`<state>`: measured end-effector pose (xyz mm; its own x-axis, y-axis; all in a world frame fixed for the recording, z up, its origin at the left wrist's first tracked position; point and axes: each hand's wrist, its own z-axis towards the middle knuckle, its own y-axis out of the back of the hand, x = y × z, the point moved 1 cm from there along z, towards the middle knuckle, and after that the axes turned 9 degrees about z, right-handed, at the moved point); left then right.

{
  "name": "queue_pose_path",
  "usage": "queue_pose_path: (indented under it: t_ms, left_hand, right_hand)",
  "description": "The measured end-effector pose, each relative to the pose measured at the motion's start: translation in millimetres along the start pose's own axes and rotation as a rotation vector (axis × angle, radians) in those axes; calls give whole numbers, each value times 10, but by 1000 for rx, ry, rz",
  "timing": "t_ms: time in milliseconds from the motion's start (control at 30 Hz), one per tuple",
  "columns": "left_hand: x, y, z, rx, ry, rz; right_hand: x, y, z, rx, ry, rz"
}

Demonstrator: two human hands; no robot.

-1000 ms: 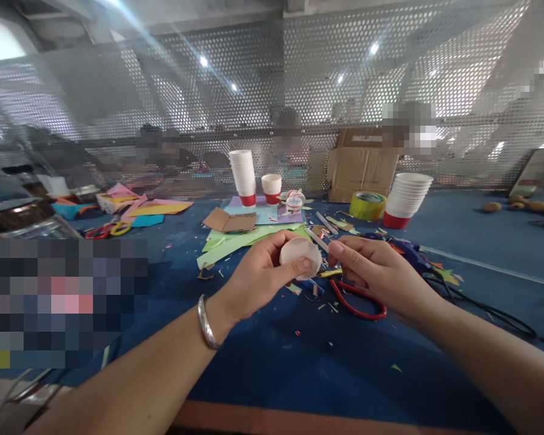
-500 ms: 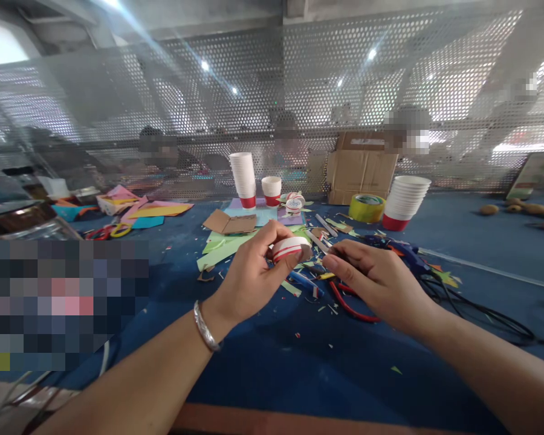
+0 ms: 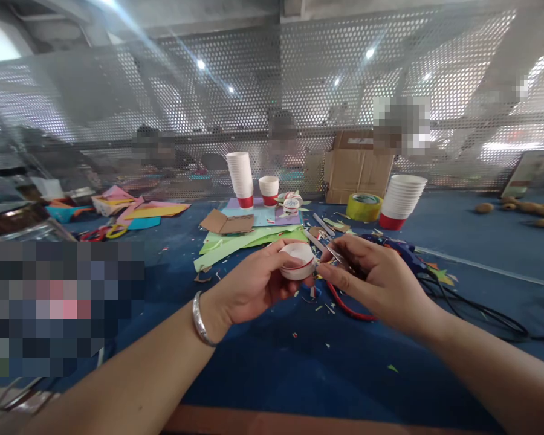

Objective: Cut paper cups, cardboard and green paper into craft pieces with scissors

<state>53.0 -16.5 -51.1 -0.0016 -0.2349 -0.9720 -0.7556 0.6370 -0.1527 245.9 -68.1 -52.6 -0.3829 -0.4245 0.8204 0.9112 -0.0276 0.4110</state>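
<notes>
My left hand (image 3: 249, 281) is closed on a shallow, cut-down paper cup (image 3: 297, 270), white with a red band, its open side tilted up toward me. The thumb presses inside its rim. Close to the cup's right edge, my right hand (image 3: 374, 269) grips a slim shiny metal tool (image 3: 340, 257); fingers hide most of it, so its kind is unclear. Green paper sheets (image 3: 249, 241) and small paper scraps lie behind and below the hands. A red curved handle or cable (image 3: 349, 306) lies under my right hand.
Farther back stand stacked paper cups (image 3: 240, 178), another cup stack (image 3: 403, 199), a yellow tape roll (image 3: 364, 207) and a cardboard box (image 3: 359, 172). A blue glue gun (image 3: 405, 252) with black cords lies right. Coloured paper (image 3: 156, 209) and a large jar (image 3: 20, 223) are left.
My left hand has turned the cut-down cup so its hollow inside now shows, and lowered it slightly. My right hand has come nearer the cup, and the metal tool shows more clearly.
</notes>
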Motion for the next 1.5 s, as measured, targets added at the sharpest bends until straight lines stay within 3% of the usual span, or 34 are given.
queue_pose_path:
  t_ms: [200, 567, 700, 900, 1133, 1500]
  left_hand:
    - [-5, 14, 1, 22, 67, -65]
    - [9, -4, -28, 90, 14, 98]
    - [37, 26, -18, 33, -122, 254]
    - [16, 75, -27, -236, -514, 613]
    - [-39, 40, -120, -429, -847, 851]
    - [-45, -25, -196, -464, -907, 1067]
  right_hand:
    - [-23, -36, -18, 6, 37, -34]
    - [-28, -24, -10, 82, 48, -40]
    - [-51, -5, -3, 48, 50, -45]
    - [-12, 22, 3, 34, 8, -91]
    - [34, -19, -11, 96, -1, -168]
    - [66, -30, -25, 93, 66, -110]
